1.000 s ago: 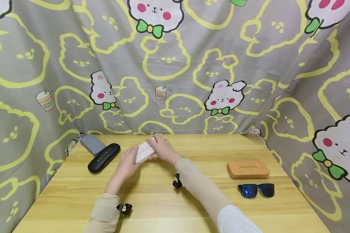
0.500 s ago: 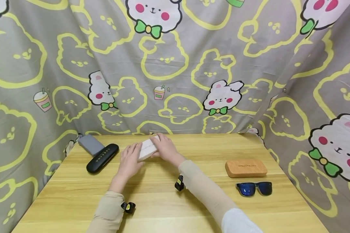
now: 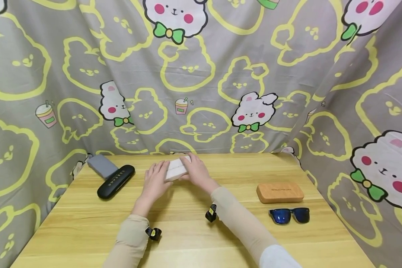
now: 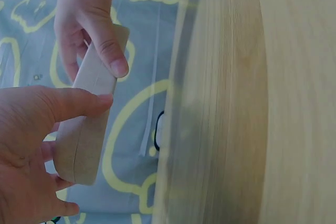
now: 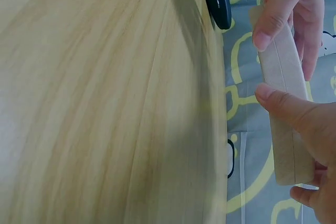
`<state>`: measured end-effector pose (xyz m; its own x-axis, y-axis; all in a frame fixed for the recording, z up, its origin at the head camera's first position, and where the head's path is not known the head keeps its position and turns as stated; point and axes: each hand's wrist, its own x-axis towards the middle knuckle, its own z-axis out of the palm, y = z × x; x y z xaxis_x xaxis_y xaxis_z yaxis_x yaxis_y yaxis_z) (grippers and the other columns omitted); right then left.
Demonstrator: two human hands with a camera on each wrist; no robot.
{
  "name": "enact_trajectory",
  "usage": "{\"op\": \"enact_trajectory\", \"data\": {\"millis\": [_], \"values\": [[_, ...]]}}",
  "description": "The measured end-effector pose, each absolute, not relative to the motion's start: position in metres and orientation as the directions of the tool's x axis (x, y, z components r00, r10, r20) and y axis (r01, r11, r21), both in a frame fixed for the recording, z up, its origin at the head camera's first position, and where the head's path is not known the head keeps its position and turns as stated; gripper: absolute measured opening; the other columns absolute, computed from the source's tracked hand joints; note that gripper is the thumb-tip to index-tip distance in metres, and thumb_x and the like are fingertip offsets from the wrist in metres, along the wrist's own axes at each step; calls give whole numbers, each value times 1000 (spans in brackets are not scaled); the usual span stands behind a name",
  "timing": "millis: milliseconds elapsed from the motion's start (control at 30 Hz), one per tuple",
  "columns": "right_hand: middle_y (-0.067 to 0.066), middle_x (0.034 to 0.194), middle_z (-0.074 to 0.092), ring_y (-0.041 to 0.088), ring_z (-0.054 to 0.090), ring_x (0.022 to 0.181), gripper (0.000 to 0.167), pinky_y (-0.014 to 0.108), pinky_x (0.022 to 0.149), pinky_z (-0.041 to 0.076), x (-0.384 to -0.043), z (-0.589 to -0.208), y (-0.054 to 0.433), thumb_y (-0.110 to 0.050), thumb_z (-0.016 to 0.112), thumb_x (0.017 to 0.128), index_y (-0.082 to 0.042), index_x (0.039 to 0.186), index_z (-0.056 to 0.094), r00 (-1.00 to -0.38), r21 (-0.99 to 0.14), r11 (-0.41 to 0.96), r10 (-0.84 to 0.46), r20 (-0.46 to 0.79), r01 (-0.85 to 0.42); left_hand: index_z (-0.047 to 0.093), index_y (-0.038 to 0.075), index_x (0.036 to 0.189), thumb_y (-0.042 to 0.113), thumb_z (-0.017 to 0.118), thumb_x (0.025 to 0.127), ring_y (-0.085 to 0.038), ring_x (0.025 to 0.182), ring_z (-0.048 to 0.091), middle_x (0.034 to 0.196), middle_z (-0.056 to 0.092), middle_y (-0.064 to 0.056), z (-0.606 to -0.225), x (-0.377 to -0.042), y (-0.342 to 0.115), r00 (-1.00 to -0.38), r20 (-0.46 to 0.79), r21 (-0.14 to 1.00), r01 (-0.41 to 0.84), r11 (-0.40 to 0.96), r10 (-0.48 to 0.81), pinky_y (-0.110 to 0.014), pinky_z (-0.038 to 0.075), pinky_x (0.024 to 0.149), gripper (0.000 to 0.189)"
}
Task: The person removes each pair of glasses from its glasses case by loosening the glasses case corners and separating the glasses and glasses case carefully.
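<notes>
Both hands hold a pale, off-white hard glasses case [image 3: 176,169] near the far side of the table. My left hand [image 3: 155,181] grips its left end, thumb along the near side. At the other end my right hand [image 3: 200,174] holds it, fingers over the top and thumb in front. A thin seam runs lengthwise along the case's side [image 5: 285,140] in the right wrist view, and the lid looks closed. In the left wrist view the case [image 4: 86,135] shows against the curtain, thumbs pressed on its near face.
A black glasses case [image 3: 116,182] lies at left, against a grey pouch [image 3: 102,166]. On the right are a tan glasses case [image 3: 280,192] and dark sunglasses with blue lenses [image 3: 289,216]. A patterned curtain [image 3: 201,82] hangs behind the wooden table [image 3: 187,238].
Both hands have shifted a little to the right, carrying the off-white glasses case, which now slants less. The other things have stayed in place while the head view has turned slightly right.
</notes>
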<state>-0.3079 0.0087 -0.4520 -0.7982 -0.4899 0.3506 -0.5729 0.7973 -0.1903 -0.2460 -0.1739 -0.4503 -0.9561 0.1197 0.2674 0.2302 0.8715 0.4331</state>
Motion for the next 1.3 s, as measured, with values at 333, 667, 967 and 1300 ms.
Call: {"op": "enact_trajectory", "data": {"millis": [333, 667, 967, 1300], "values": [[26, 137, 48, 39, 51, 123, 84, 51, 99, 49, -304, -455, 24, -43, 84, 68, -14, 140, 50, -808, -213, 808, -447, 384, -549, 37, 13, 150, 19, 80, 79, -48, 143, 26, 156, 34, -18, -451, -251, -160, -956, 261, 433, 242, 868, 136, -71, 15, 113, 84], [28, 138, 46, 41, 50, 125, 85, 53, 100, 48, -296, -457, 43, -42, 84, 68, -13, 140, 50, -833, -252, 820, -407, 375, -514, 37, 15, 150, 19, 80, 79, -46, 144, 24, 157, 33, -16, -452, -254, -141, -959, 243, 459, 245, 854, 144, -71, 14, 114, 84], [28, 132, 49, 43, 52, 120, 83, 54, 95, 51, -287, -458, 59, -38, 87, 66, -11, 137, 53, -849, -284, 831, -355, 391, -478, 38, 16, 150, 19, 80, 79, -46, 144, 25, 157, 33, -15, -451, -254, -125, -958, 236, 447, 258, 857, 165, -71, 15, 113, 83], [30, 132, 49, 44, 52, 119, 84, 55, 96, 50, -278, -458, 80, -37, 88, 65, -9, 136, 53, -856, -307, 831, -332, 396, -464, 39, 15, 149, 19, 80, 79, -46, 144, 26, 156, 34, -16, -448, -252, -103, -955, 229, 459, 275, 845, 187, -71, 17, 113, 81]]}}
